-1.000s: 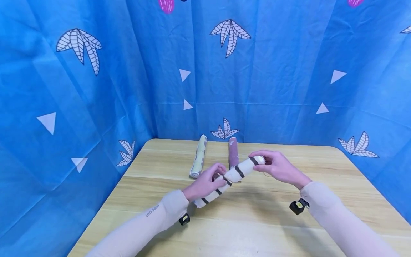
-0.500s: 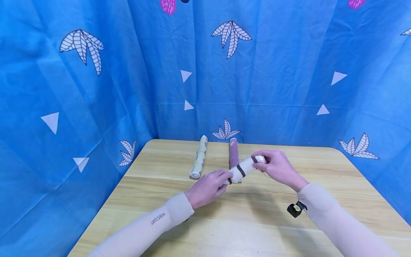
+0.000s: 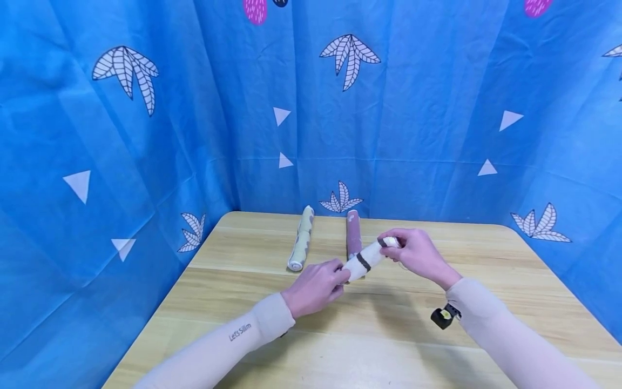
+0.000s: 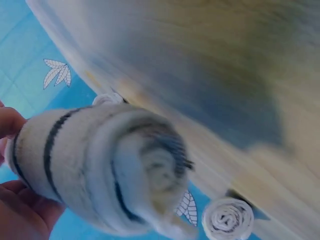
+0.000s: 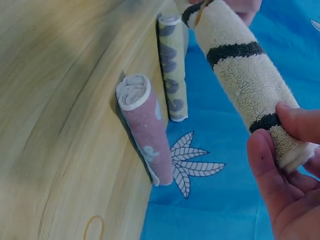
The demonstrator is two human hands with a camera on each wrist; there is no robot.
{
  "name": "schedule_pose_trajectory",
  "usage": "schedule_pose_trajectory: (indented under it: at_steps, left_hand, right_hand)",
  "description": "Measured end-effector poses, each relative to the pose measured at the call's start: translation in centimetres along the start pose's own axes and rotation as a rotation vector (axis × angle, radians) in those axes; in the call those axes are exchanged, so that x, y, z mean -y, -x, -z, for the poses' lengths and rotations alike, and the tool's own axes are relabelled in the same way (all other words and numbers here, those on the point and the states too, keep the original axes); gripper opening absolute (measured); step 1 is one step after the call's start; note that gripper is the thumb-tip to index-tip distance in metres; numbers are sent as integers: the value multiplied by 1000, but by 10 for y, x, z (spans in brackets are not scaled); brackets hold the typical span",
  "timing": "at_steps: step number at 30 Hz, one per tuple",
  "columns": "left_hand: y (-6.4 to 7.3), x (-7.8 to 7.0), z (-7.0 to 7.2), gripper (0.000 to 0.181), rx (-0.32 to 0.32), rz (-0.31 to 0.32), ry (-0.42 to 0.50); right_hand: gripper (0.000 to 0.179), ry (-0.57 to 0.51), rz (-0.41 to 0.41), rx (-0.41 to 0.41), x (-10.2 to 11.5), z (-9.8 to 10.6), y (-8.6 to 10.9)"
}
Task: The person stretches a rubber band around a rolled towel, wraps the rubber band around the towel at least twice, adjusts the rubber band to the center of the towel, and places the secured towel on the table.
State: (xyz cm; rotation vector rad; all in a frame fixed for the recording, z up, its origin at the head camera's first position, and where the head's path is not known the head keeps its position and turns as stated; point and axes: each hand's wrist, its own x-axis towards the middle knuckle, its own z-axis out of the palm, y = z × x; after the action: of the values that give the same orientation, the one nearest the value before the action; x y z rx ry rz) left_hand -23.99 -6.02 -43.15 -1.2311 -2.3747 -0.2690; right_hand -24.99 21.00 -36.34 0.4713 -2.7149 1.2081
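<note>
A rolled white towel (image 3: 367, 260) with dark stripes slants between both hands above the table. My left hand (image 3: 316, 287) grips its lower-left part. In the left wrist view the roll's spiral end (image 4: 160, 170) faces the camera, and fingers (image 4: 22, 212) hold the roll at left. My right hand (image 3: 417, 253) pinches the upper-right end; the right wrist view shows its thumb (image 5: 300, 122) and fingers around that end. Near the left hand, a thin tan band (image 5: 201, 14) crosses the roll in the right wrist view.
Behind the hands, a rolled yellow-green towel (image 3: 302, 237) and a rolled pink towel (image 3: 354, 232) lie on the wooden table (image 3: 233, 254). A thin rubber band (image 5: 94, 227) lies on the tabletop. Blue patterned curtains (image 3: 418, 124) surround the table's far and side edges.
My left hand has moved up and right along the striped roll and now curls around its lower part, covering more of it. The right hand stays at the upper end, nearly still.
</note>
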Motion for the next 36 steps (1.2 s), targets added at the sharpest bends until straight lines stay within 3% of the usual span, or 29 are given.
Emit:
schedule_pose_trajectory:
  at_steps: [3, 5, 8, 11, 13, 16, 20, 25, 29, 33, 36]
  left_hand:
    - [0, 3, 1, 13, -50, -19, -4]
    - [0, 6, 2, 10, -68, 15, 50]
    - [0, 9, 4, 9, -44, 131, 274]
    - [0, 11, 7, 12, 13, 271, 597]
    - [-1, 13, 7, 14, 50, 346, 760]
    - [-2, 16, 6, 14, 100, 416, 926]
    - [-4, 19, 2, 16, 154, 465, 1066]
    - [-5, 20, 1, 19, 181, 520, 1136]
    - [-3, 18, 2, 22, 171, 500, 1118]
    - [-1, 13, 0, 32, 150, 463, 999]
    - [-1, 9, -3, 37, 112, 424, 793]
  right_hand:
    - [26, -24, -35, 4, -1, 4, 0]
    - [27, -34, -51, 5, -1, 6, 0]
    - [30, -42, -56, 12, -1, 9, 0]
    - [33, -60, -43, 48, -3, 11, 1]
    - [33, -85, -23, 87, -5, 12, 1]
    - [33, -148, 14, 135, -9, 13, 2]
    - [38, -224, 67, 181, -11, 16, 3]
    - [46, -264, 77, 232, -9, 20, 5]
    - [42, -214, 66, 215, -9, 19, 4]
    - [37, -171, 47, 165, -10, 16, 2]
    - [35, -167, 17, 125, -9, 14, 2]
